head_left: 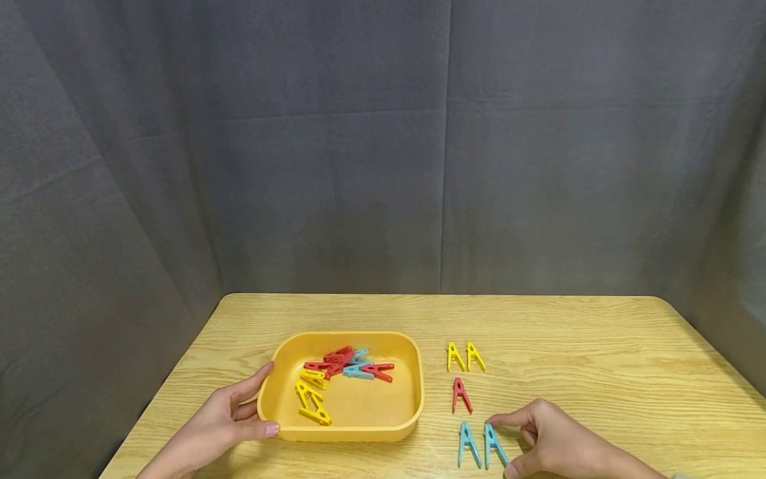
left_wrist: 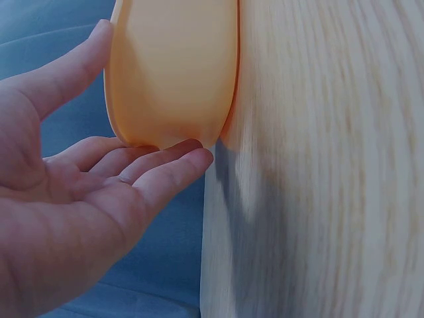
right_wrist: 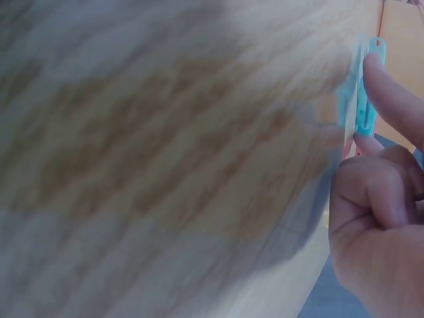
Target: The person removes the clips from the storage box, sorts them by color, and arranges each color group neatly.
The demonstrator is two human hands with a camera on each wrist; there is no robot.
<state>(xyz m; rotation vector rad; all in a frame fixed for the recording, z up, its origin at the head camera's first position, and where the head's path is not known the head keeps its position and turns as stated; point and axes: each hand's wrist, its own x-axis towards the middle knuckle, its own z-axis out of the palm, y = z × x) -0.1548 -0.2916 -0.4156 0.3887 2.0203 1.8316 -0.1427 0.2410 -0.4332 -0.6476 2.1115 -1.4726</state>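
In the head view my left hand (head_left: 209,426) grips the left end of a yellow plastic tub (head_left: 371,409), thumb at the near rim and fingers along the side. The left wrist view shows the same hand against the tub's end wall (left_wrist: 173,86). My right hand (head_left: 562,442) pinches a blue clothespin (head_left: 489,432) on the table, index finger at its top and thumb at one leg. A matching blue clothespin (head_left: 465,436) lies just left of it. The right wrist view shows the pinched clothespin (right_wrist: 363,119) edge-on between thumb and finger.
Inside the tub lie several red (head_left: 378,369), blue (head_left: 358,372) and yellow clothespins (head_left: 314,379). Right of it, a red clothespin (head_left: 459,392) lies between the blue pair and two yellow clothespins (head_left: 453,354). Grey curtains (head_left: 335,166) hang behind the wooden table (head_left: 598,359).
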